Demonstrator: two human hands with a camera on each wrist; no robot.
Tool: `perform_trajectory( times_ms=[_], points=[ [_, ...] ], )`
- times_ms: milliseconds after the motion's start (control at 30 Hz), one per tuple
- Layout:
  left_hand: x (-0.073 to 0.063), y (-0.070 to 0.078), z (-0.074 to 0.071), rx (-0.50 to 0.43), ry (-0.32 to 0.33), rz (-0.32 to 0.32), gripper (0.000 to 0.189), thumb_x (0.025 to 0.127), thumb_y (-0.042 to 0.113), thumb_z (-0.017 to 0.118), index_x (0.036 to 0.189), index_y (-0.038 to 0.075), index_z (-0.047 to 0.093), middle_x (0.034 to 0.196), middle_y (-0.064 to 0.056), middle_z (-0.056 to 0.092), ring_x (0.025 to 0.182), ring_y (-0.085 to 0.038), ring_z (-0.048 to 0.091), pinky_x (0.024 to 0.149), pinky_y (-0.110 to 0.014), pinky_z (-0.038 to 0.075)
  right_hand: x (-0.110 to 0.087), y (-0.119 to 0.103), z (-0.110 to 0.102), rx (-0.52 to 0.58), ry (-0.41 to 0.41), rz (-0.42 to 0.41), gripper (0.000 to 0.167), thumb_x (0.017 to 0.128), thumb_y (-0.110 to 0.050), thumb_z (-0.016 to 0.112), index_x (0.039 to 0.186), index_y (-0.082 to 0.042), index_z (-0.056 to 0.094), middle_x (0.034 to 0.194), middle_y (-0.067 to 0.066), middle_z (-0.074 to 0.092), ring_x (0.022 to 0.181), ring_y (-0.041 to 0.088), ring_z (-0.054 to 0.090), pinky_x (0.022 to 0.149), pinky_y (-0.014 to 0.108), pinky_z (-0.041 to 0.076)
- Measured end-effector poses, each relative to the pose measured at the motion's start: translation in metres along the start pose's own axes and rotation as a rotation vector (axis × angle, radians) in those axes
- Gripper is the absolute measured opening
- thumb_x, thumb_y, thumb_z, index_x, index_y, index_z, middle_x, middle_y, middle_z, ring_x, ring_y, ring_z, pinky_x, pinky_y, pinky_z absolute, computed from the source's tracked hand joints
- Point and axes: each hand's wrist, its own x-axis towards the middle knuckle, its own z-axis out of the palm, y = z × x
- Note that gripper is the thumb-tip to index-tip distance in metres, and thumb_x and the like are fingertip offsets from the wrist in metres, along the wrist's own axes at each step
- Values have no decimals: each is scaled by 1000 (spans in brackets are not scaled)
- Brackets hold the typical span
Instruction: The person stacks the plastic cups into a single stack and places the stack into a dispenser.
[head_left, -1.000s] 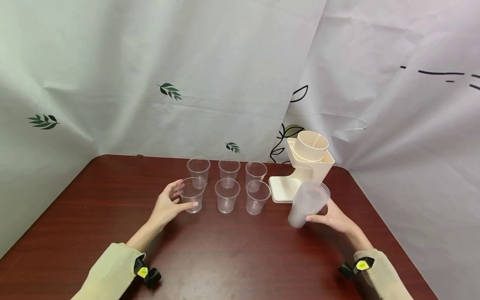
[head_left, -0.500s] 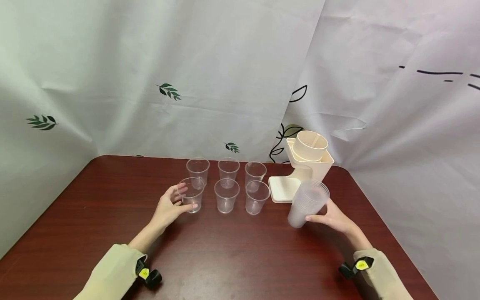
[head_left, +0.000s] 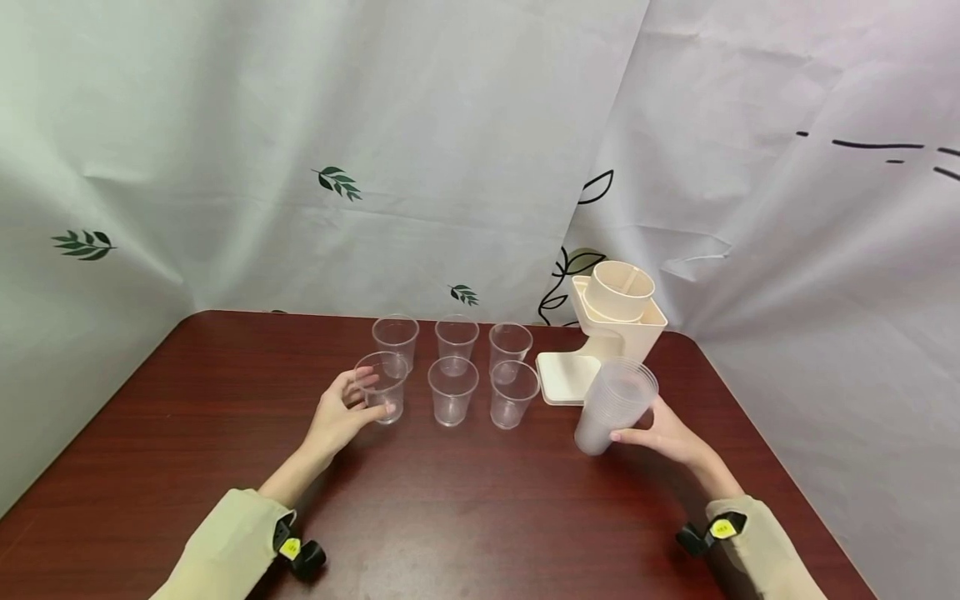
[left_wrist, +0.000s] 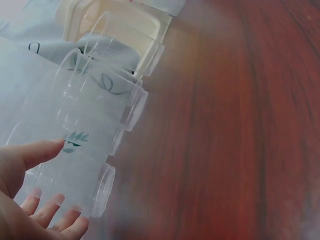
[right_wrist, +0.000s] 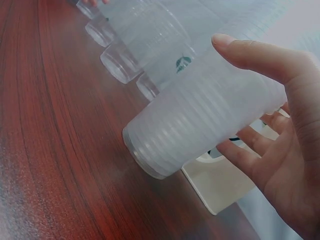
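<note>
In the head view, my left hand (head_left: 339, 415) holds the clear plastic cup (head_left: 385, 385) at the front left of two short rows, thumb on the near side and fingers round the far side. The left wrist view shows that thumb (left_wrist: 42, 152) against the see-through wall of the cup. My right hand (head_left: 663, 432) grips a stack of nested clear plastic cups (head_left: 611, 412), which leans to the right. From the right wrist, the stack (right_wrist: 185, 120) lies between thumb and fingers, its base low over the table.
Beside the held cup stand a middle front cup (head_left: 453, 396) and a right front cup (head_left: 513, 400), with back cups (head_left: 457, 337) behind them. A cream stand with a round holder (head_left: 618, 304) is at the back right of the brown table (head_left: 480, 517). A pale curtain (head_left: 420, 150) hangs behind.
My left hand has shifted very slightly, and the front left cup has risen a touch. The right hand and its stack stay in place.
</note>
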Motion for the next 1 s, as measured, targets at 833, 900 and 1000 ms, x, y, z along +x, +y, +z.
perform_trajectory(
  times_ms=[833,900,1000],
  points=[
    [-4,39,10,-55,114,-17,63,83,12,74,138,6,43,132,-16,55,119,-24,54,99,-24,45,0,0,0,6,-2,-2,70,76,9,71,133,-18,41,117,-18,57,104,-2,57,88,13,47],
    [-5,43,11,-60,129,-13,62,83,12,74,137,6,45,130,-16,56,117,-22,55,94,-16,45,0,0,0,5,-3,-4,69,75,9,71,133,-17,41,117,-18,57,104,-2,57,88,13,46],
    [-6,49,11,-76,152,-2,59,83,12,74,135,7,47,128,-15,57,114,-19,56,92,-13,45,0,0,0,7,-6,-10,69,76,9,71,133,-17,42,117,-18,57,104,-2,57,88,13,47]
  ],
)
